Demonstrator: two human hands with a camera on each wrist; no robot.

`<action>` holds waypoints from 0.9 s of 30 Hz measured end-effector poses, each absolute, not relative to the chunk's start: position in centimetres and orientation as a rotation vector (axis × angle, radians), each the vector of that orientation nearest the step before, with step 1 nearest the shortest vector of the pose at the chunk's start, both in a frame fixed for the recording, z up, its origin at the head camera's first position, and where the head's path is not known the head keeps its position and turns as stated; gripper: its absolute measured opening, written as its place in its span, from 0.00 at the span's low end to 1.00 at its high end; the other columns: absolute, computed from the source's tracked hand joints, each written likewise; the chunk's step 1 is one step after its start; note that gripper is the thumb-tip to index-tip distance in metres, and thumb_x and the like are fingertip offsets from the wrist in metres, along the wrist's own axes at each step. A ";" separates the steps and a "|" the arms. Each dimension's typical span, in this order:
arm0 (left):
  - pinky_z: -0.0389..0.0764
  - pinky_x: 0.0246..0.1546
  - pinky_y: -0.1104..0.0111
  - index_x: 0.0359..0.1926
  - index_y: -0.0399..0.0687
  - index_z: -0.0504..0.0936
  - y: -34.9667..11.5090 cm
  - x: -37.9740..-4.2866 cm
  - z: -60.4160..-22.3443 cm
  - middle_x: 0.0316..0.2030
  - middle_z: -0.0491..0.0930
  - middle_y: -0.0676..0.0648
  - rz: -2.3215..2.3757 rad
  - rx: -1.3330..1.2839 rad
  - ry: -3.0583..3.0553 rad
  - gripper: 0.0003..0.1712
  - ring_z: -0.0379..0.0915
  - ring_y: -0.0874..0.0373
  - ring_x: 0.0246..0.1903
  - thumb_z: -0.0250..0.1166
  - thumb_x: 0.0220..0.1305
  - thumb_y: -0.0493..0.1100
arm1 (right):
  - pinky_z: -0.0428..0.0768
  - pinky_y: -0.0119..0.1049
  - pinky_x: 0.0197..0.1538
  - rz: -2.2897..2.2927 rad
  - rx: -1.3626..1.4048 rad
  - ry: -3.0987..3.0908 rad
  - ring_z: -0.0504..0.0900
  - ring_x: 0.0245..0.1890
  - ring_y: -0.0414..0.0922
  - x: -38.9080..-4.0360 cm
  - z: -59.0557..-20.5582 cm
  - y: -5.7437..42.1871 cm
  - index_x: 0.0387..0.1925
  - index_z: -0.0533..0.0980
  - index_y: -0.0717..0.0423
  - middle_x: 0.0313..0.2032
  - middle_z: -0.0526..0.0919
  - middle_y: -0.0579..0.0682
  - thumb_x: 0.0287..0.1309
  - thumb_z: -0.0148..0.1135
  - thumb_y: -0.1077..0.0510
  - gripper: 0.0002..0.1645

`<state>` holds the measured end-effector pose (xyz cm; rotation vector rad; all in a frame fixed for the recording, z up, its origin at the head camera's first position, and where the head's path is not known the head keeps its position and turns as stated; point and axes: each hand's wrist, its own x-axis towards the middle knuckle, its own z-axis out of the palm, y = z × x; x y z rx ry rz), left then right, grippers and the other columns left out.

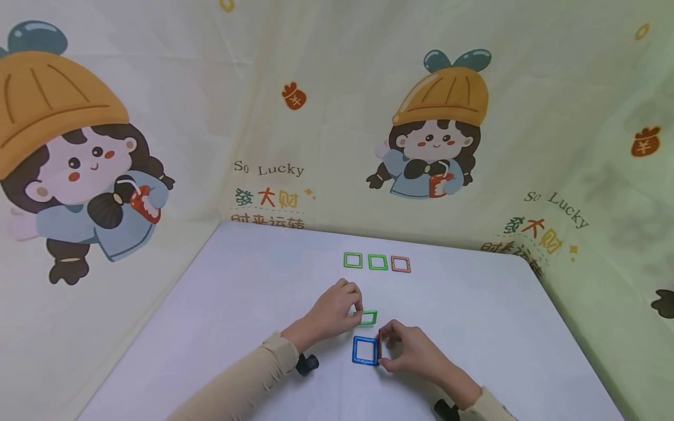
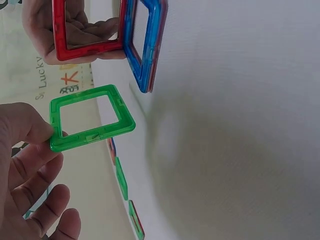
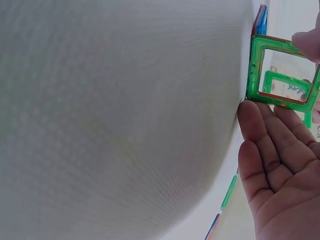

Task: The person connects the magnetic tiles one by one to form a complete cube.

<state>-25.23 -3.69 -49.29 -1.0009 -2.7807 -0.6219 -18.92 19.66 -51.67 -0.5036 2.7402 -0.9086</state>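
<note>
My left hand [image 1: 332, 310] pinches a green square magnetic tile [image 2: 95, 134] at one corner between thumb and index finger, its other fingers loosely bent. This tile is an open frame, raised over the table. Nearer the front, a blue square magnetic tile [image 1: 355, 349] lies flat, with a reddish underside showing in the left wrist view. My right hand [image 1: 416, 349] holds a red square magnetic tile [image 1: 380, 344] upright against the blue tile's right edge, thumb on one side and fingers on the other. In the right wrist view its outer face [image 3: 256, 67] looks green.
Farther back on the white table [image 1: 253, 280] lie a green tile [image 1: 345, 260], another green tile [image 1: 377, 269] and an orange-red tile [image 1: 401, 271] in a row. A printed cloth [image 1: 337, 134] hangs behind the table. Black devices [image 1: 308, 365] sit at both wrists.
</note>
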 end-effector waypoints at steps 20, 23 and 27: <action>0.76 0.47 0.73 0.32 0.61 0.85 -3.6 -24.3 -50.1 0.44 0.81 0.59 -0.602 -1.052 -2.769 0.04 0.68 0.64 0.45 0.68 0.66 0.47 | 0.81 0.39 0.49 -0.884 -0.517 2.770 0.82 0.43 0.38 -18.5 -51.5 19.8 0.52 0.77 0.47 0.45 0.87 0.38 0.50 0.80 0.44 0.30; 0.76 0.46 0.74 0.34 0.59 0.84 -3.5 -24.1 -50.1 0.44 0.80 0.59 -0.655 -1.053 -2.805 0.03 0.70 0.65 0.43 0.67 0.68 0.47 | 0.81 0.39 0.49 -0.882 -0.515 2.764 0.83 0.44 0.39 -18.5 -51.5 19.8 0.52 0.78 0.47 0.45 0.87 0.39 0.50 0.80 0.44 0.30; 0.79 0.42 0.76 0.38 0.57 0.83 -3.6 -23.9 -50.0 0.41 0.81 0.58 -0.844 -1.064 -2.876 0.02 0.75 0.69 0.39 0.65 0.71 0.44 | 0.81 0.37 0.48 -0.884 -0.521 2.759 0.82 0.44 0.40 -18.6 -51.4 19.9 0.52 0.78 0.47 0.45 0.87 0.39 0.50 0.80 0.44 0.30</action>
